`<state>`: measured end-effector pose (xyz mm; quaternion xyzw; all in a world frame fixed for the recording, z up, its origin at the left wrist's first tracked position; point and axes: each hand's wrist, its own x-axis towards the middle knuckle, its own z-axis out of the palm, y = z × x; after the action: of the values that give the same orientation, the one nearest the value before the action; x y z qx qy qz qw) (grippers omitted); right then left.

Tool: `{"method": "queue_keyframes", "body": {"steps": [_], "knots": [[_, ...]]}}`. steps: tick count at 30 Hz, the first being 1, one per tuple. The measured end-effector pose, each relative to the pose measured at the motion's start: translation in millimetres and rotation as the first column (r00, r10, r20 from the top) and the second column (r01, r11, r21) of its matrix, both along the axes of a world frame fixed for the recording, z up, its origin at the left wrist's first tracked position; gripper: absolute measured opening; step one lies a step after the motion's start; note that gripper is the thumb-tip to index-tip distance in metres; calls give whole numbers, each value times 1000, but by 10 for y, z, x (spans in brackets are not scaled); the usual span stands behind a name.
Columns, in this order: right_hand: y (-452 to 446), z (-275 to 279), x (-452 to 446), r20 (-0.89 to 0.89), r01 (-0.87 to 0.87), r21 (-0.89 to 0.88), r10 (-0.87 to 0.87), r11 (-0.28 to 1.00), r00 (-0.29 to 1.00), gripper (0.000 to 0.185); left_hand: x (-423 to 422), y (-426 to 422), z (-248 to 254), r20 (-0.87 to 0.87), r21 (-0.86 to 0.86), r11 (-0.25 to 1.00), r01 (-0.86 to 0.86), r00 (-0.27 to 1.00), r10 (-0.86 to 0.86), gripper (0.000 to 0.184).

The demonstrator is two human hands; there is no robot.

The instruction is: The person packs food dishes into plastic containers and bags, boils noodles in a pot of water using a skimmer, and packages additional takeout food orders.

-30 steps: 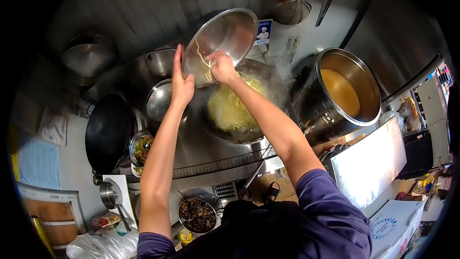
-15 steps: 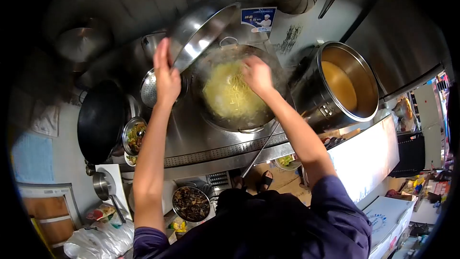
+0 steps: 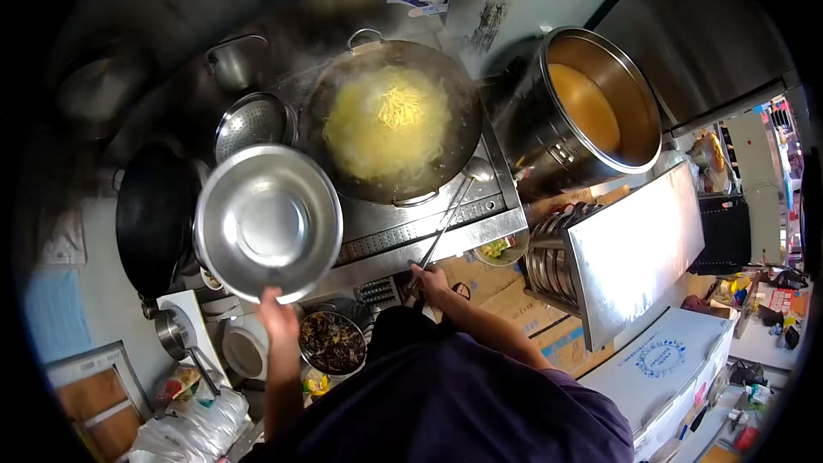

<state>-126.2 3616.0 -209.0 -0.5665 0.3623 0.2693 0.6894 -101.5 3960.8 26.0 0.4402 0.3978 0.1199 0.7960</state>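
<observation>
My left hand [image 3: 276,321] grips the near rim of a large steel bowl [image 3: 264,219], tilted with its bare inside toward me. At the stove's front edge my right hand [image 3: 431,281] has its fingers closed at the handle end of a ladle [image 3: 450,221]. The ladle's head rests on the stovetop by the wok. In the wide wok [image 3: 463,133], steaming yellow noodles [image 3: 390,124] are heaped, with a paler clump on top. A perforated strainer [image 3: 250,124] sits left of the wok, partly behind the bowl.
A tall steel pot [image 3: 536,133] of brownish broth stands right of the wok. A dark wok [image 3: 154,219] leans at the left. Below the counter are a pot of dark food [image 3: 333,345] and a bowl of greens [image 3: 506,249]. A metal panel [image 3: 639,249] juts out at right.
The bowl has moved from beside the wok's far left toward me, its inside now facing me. My right hand has left the noodles and moved down to the ladle handle. The view has shifted.
</observation>
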Motion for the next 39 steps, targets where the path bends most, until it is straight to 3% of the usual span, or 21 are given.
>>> {"method": "queue_keyframes", "body": {"steps": [1, 3, 4, 6, 8, 10, 11, 12, 16, 17, 19, 20, 21, 23, 25, 27, 29, 35, 37, 38, 39], "knots": [[6, -197, -44, 11, -9, 10, 9, 1000, 1000, 53, -280, -124, -7, 3, -84, 996, -17, 1000, 18, 48], [-29, -528, -207, 125, 157, -213, -133, 964, 983, 30, -737, -319, 37, 13, -144, 989, 21, 1000, -19, 48], [-111, -351, -268, 183, 134, -664, -14, 736, 983, 30, -996, -299, -39, -27, -171, 985, 33, 999, -38, 49], [-462, 211, -527, 506, 290, -707, 174, 645, 845, 40, -1599, -198, -540, -96, -230, 973, 12, 995, -35, 48], [-886, 739, -695, 382, 185, -806, 256, 562, 888, 38, -2010, -259, -802, -145, -200, 979, -35, 989, 5, 47], [-1321, 979, -917, 382, 170, -826, 312, 537, 870, 39, -2213, -595, -663, -266, -123, 981, -147, 958, 110, 44], [-1529, 1064, -1009, 374, 161, -842, 343, 514, 861, 41, -2408, -586, -896, -259, -130, 976, -174, 956, 135, 44], [-1716, 1187, -1077, 424, 201, -828, 349, 524, 836, 42, -2690, -454, -1352, -145, -44, 999, 10, 989, -17, 46], [-2230, 2082, -784, 571, 208, -736, 426, 644, 701, 45, -2766, -948, -882, -116, -280, 958, -70, 992, 39, 51], [-2296, 2279, -551, 518, 126, -779, 517, 615, 681, 44, -2852, -980, -892, -120, -298, 953, -57, 993, 22, 52], [-2304, 2362, 1, 542, 168, -818, 639, 551, 546, 39, -2804, -1210, -647, -132, -258, 964, -64, 991, 30, 53], [-2140, 2505, 267, 516, 84, -788, 579, 611, 632, 35, -2790, -1296, -546, -137, -218, 974, -64, 990, 34, 53], [-2022, 2452, 578, 479, 140, -858, 669, 494, 568, 32, -2813, -1300, -605, -123, -220, 974, -62, 992, 35, 53], [-1775, 2382, 1112, 399, 72, -896, 724, 439, 563, 33, -2849, -1234, -814, -114, -286, 956, -70, 993, 38, 53], [-1459, 2584, 1331, 332, 13, -904, 683, 427, 651, 33, -2818, -1368, -553, -60, -236, 964, -119, 992, 107, 55], [-1290, 2705, 1315, 375, 43, -898, 707, 439, 600, 34, -2852, -1396, -346, -46, -185, 975, -124, 992, 117, 58], [-1198, 2746, 1189, 311, -11, -926, 778, 378, 546, 33, -3075, -1070, -839, 63, -303, 949, -81, 993, 104, 58], [-1282, 2622, 896, 157, -66, -971, 825, 228, 544, 31, -3391, -546, -1215, 63, -409, 904, -125, 984, 165, 64], [-1367, 2665, 806, 122, -85, -975, 811, 207, 572, 31, -3382, -360, -1356, -153, -337, 906, -255, 965, 215, 66], [-1410, 2709, 751, 99, -89, -980, 830, 175, 549, 30, -3361, -260, -1456, -151, -344, 907, -242, 968, 201, 66], [-1478, 2746, 702, 71, -96, -985, 847, 143, 527, 30, -3387, -152, -1679, -68, -193, 978, -85, 995, 73, 65]]}}
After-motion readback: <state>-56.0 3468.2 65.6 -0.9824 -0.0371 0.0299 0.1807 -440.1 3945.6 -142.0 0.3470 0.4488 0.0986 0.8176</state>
